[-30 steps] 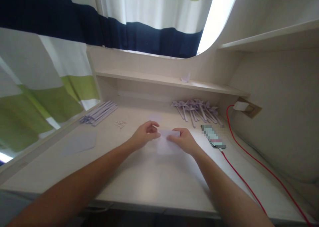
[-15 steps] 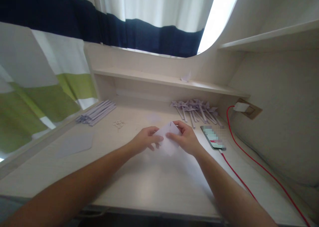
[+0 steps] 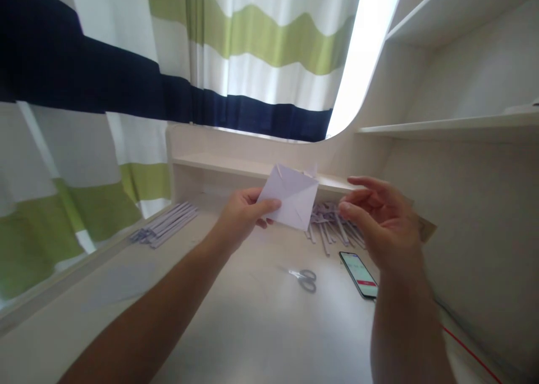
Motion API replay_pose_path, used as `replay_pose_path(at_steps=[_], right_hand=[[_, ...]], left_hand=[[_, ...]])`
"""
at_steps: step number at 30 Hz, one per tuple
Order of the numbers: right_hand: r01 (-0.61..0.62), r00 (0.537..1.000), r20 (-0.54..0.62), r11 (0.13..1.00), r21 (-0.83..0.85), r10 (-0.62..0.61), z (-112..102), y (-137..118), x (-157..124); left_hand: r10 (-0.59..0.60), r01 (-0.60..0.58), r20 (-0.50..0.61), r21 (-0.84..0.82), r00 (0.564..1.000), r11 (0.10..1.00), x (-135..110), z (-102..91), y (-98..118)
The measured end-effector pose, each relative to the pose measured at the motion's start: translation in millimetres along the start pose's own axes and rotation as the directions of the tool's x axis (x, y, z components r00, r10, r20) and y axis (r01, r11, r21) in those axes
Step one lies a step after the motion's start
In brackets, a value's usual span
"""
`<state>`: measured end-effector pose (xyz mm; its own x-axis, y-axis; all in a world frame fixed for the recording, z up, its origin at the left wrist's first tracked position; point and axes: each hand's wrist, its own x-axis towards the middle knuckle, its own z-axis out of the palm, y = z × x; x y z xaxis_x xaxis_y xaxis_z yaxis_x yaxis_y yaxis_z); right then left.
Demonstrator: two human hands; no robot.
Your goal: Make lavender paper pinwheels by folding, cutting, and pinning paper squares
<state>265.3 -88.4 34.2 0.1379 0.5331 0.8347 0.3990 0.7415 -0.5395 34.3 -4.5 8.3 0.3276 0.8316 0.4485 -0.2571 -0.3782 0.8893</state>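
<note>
Between the thumb and fingers of my left hand [image 3: 248, 211] is a square sheet of white paper [image 3: 295, 196], lifted above the table. Short slits run in from its corners along the diagonals. My right hand [image 3: 381, 218] is raised to the right of the paper, apart from it, fingers curved and thumb spread away with nothing between them. Below the paper, a pair of scissors [image 3: 306, 281] with grey handles lies on the table. Paper pinwheels on white sticks [image 3: 326, 227] lie behind the paper, partly hidden by it.
A bundle of rolled paper sticks [image 3: 170, 224] rests at the left back. To the right lies a phone [image 3: 359, 274] with a red cable [image 3: 469, 347]. Pale paper [image 3: 120, 283] lies at the left. A low shelf [image 3: 223, 164] runs along the back, below the curtain [image 3: 269, 41].
My right hand has let go of the paper and moved right and up. My left hand has raised the paper, and the scissors have come into sight. The view has tilted upward.
</note>
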Motion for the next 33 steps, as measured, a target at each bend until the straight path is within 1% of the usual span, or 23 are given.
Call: replay_pose_path(at_steps=[2, 3, 4, 5, 7, 9, 10, 11, 13, 15, 17, 19, 21, 23, 25, 27, 29, 33], right_hand=[[-0.067, 0.988, 0.135, 0.997, -0.045, 0.073, -0.4, -12.9, -8.9], [-0.096, 0.971, 0.212, 0.992, -0.087, 0.112, 2.8, -16.8, -13.1], [-0.115, 0.958, 0.250, 0.987, -0.115, 0.141, 7.5, -18.4, -16.5], [-0.126, 0.957, 0.249, 0.986, -0.114, 0.151, 12.9, -17.7, -18.9], [-0.131, 0.969, 0.201, 0.988, -0.082, 0.146, 22.9, -11.0, -20.7], [-0.147, 0.978, 0.145, 0.989, -0.027, 0.150, 28.1, -1.0, -19.8], [-0.155, 0.977, 0.147, 0.988, -0.010, 0.155, 28.4, 3.5, -18.9], [-0.159, 0.973, 0.169, 0.987, -0.012, 0.158, 27.4, 7.0, -18.1], [-0.147, 0.953, 0.258, 0.988, -0.056, 0.157, 23.2, 9.7, -17.1], [-0.115, 0.925, 0.349, 0.987, -0.115, 0.148, 19.3, 7.8, -17.1], [-0.091, 0.906, 0.401, 0.986, -0.137, 0.139, 18.2, 4.9, -17.5], [-0.088, 0.903, 0.408, 0.989, -0.122, 0.131, 19.9, 4.4, -17.6], [-0.098, 0.917, 0.381, 0.992, -0.078, 0.120, 22.7, 7.3, -17.4], [-0.112, 0.933, 0.342, 0.993, -0.019, 0.112, 24.3, 11.9, -16.8], [-0.123, 0.941, 0.320, 0.992, 0.022, 0.109, 23.5, 15.2, -16.1], [-0.118, 0.933, 0.343, 0.993, 0.006, 0.108, 20.9, 14.9, -15.8], [-0.088, 0.916, 0.388, 0.995, -0.055, 0.103, 18.2, 11.2, -16.0], [-0.022, 0.882, 0.463, 0.989, -0.146, 0.088, 17.7, 2.3, -18.2]], left_hand=[[0.034, -0.037, -0.032, -0.094, 0.999, 0.995, -2.4, 8.4, -3.0], [0.042, -0.048, -0.043, -0.135, 0.998, 0.990, -3.9, 12.5, -5.2], [0.044, -0.052, -0.050, -0.171, 0.998, 0.984, -5.5, 16.1, -7.4], [0.039, -0.048, -0.052, -0.195, 0.998, 0.980, -7.1, 19.0, -9.5], [0.017, -0.026, -0.049, -0.197, 0.999, 0.980, -9.9, 21.7, -12.6], [-0.014, 0.011, -0.021, -0.141, 1.000, 0.990, -11.4, 19.8, -13.4], [-0.030, 0.030, 0.001, -0.107, 1.000, 0.994, -11.4, 17.3, -12.9], [-0.045, 0.047, 0.023, -0.078, 0.999, 0.996, -11.0, 14.1, -11.7], [-0.067, 0.069, 0.063, -0.037, 0.996, 0.997, -9.4, 6.7, -7.8], [-0.082, 0.081, 0.085, 0.017, 0.993, 0.997, -7.7, -0.2, -3.1], [-0.116, 0.105, 0.115, 0.095, 0.987, 0.990, -6.7, -5.0, 0.9], [-0.141, 0.117, 0.132, 0.173, 0.981, 0.978, -6.4, -7.8, 3.0], [-0.145, 0.114, 0.139, 0.214, 0.980, 0.970, -6.0, -10.1, 3.6], [-0.139, 0.103, 0.160, 0.214, 0.977, 0.971, -4.9, -13.8, 3.9], [-0.135, 0.093, 0.209, 0.197, 0.969, 0.976, -3.3, -19.9, 5.9], [-0.139, 0.094, 0.269, 0.174, 0.953, 0.980, -2.0, -27.3, 10.0], [-0.153, 0.116, 0.306, 0.136, 0.940, 0.984, -2.1, -33.3, 15.5], [-0.197, 0.149, 0.358, 0.156, 0.913, 0.976, -6.4, -34.4, 23.3]])
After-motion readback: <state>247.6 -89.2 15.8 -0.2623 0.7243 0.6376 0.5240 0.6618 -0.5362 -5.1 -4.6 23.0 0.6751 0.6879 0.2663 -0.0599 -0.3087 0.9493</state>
